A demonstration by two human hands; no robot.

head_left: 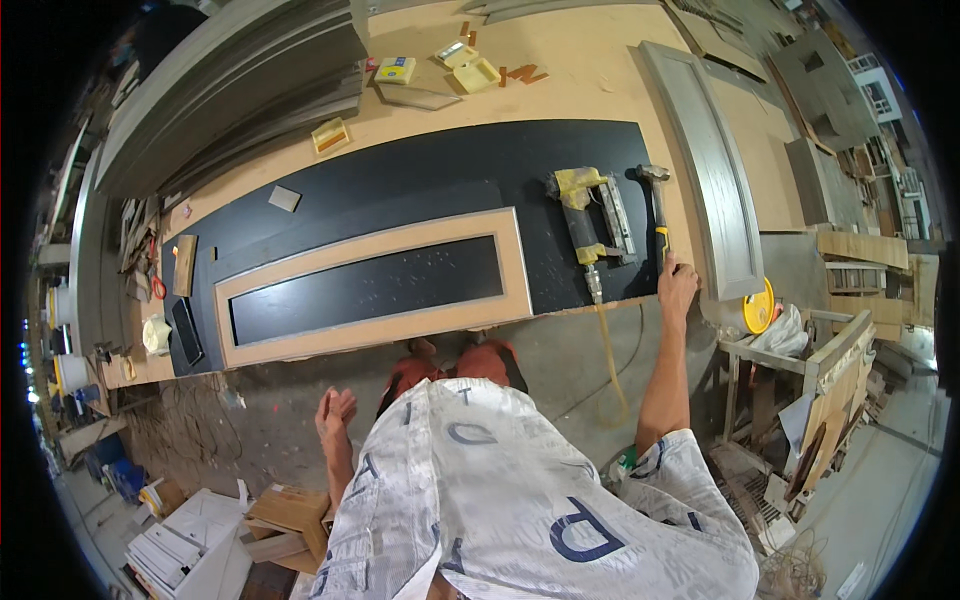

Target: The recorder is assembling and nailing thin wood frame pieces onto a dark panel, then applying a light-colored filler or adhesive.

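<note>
My right hand (678,284) is closed round the handle end of a hammer (658,205), which lies on the black panel with its steel head pointing away from me. Left of the hammer rests a yellow-and-black pneumatic nail gun (580,215), joined to a pale air hose (612,370) that hangs over the table edge. My left hand (336,410) hovers in front of the table near my body, fingers loosely apart and nothing in it. A light wooden door frame (522,265) with a grey edge lies on the black panel (400,165) between my hands.
Grey boards (250,85) are stacked at the far left. A grey panelled door (705,170) lies along the right side. Yellow nail boxes (470,72) sit at the back, a phone (186,333) at the left end. A wooden rack (800,355) stands right of me.
</note>
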